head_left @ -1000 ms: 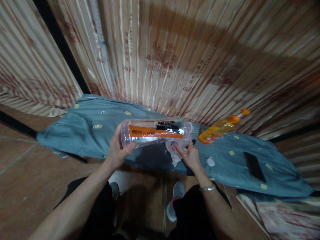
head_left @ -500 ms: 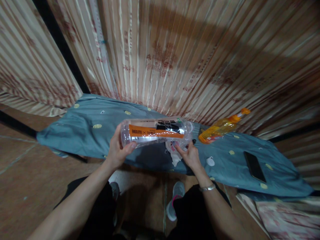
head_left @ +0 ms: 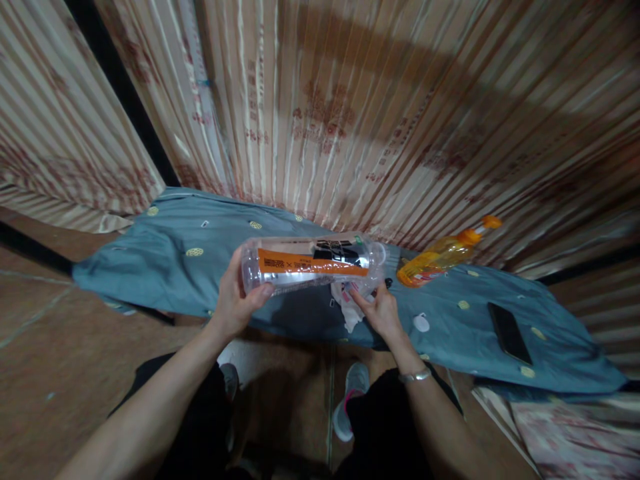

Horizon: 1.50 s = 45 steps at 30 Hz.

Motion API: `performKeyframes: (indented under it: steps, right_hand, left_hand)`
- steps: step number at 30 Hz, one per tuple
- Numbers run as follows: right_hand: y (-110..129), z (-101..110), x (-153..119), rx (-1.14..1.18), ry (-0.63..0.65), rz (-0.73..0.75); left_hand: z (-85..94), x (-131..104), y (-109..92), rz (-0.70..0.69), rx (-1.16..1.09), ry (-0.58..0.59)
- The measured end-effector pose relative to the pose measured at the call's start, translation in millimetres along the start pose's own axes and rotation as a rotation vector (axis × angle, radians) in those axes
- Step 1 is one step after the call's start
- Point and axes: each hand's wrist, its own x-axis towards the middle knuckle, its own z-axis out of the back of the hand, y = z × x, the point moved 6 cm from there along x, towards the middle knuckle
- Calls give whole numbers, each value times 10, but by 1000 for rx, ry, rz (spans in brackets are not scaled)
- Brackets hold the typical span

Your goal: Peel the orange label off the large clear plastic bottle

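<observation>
A clear plastic bottle [head_left: 313,263] with an orange and silver label is held level above the blue cloth. My left hand [head_left: 237,297] is wrapped round its left end, thumb along the near side. My right hand [head_left: 380,310] is closed at the bottle's right end, with the fingers partly hidden behind it. Below that end, beside my right thumb, shows a crumpled white piece [head_left: 351,312] with coloured print; whether the hand grips it too, I cannot tell. To the right lies a small white disc [head_left: 421,323], which looks like a cap.
A pump bottle of orange liquid [head_left: 437,259] leans at the back right. A black phone [head_left: 509,332] lies on the blue patterned cloth [head_left: 220,230] at the right. Striped curtain [head_left: 325,120] hangs behind, with a dark pole [head_left: 123,93] at the left. My feet are on the floor below.
</observation>
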Motion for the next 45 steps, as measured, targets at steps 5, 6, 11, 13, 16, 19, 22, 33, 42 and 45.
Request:
performKeyframes:
  steps: [5,6,11,13,16,19,22,33,42,45]
  right_hand:
    - [-6,-2,8,8,5,-4]
    - [-10,-2,8,7,3,-8]
    - [-19,0,4,-15,0,-13]
    - [-18,1,2,-12,4,-12]
    - [-23,3,1,-24,5,-20]
    - [-25,-1,1,-30,10,-25]
    - [-8,4,-3,9,2,-12]
    - [-14,4,0,-5,-12,7]
    - [-59,-17,-1,2,-27,13]
    - [-67,-18,4,8,-17,19]
  left_hand:
    - [0,12,-29,-7,5,-20]
    - [-3,15,-36,-5,-2,-22]
    - [-20,29,-66,17,-21,-22]
    - [-24,31,-72,25,-23,-26]
    - [-36,28,-71,26,-19,-12]
    - [-32,19,-53,27,-8,-6]
    - [-23,13,-38,31,-2,1]
    - [-4,3,-33,9,43,-28]
    - [12,-14,24,38,26,-62]
    - [7,-12,12,30,32,-45]
